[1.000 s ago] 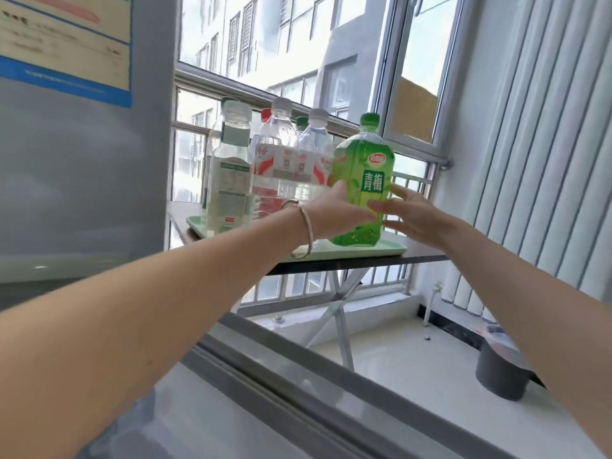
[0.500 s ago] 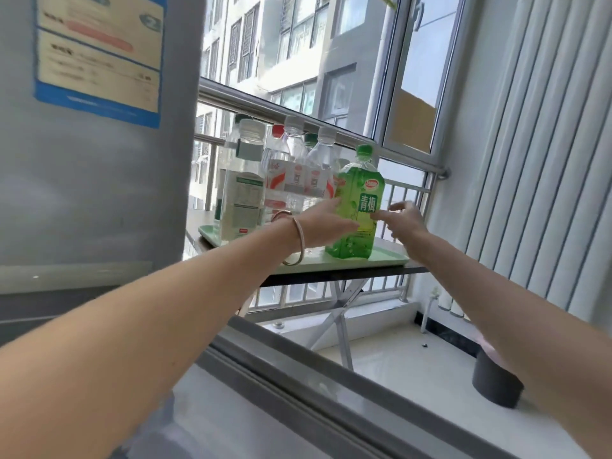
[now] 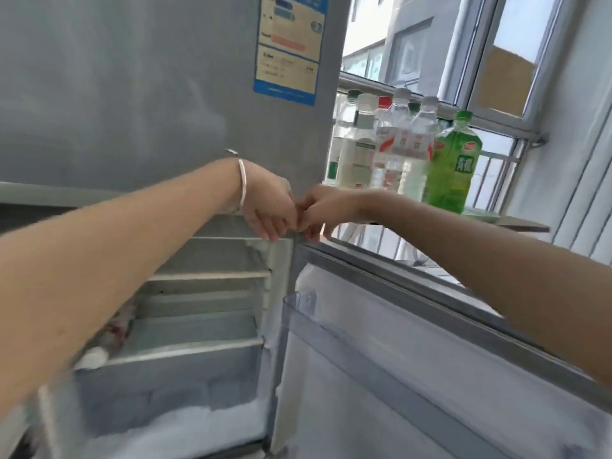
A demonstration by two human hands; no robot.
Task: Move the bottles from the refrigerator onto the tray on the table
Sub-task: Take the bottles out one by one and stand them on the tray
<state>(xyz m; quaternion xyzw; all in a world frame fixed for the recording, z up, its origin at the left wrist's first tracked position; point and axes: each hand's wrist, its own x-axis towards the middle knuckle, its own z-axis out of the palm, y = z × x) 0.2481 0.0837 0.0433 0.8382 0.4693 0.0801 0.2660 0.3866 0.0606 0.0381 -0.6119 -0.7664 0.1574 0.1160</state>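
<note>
The green bottle stands upright on the pale green tray, at the right end of several clear and white bottles. Both my hands are away from it, in front of the refrigerator. My left hand, with a bangle on the wrist, hangs fingers down and holds nothing. My right hand touches it, fingers bent down at the top corner of the open lower door. On a shelf inside, a white cap and red label show, partly hidden by my left arm.
The tray rests on a dark folding table by the window. The open door juts out to the right below my right arm. Frost covers the bottom of the compartment. Shelves run across inside.
Both hands let go of the green bottle, which stays on the tray, and drew back left to the refrigerator. The view swung down and left onto the open lower compartment.
</note>
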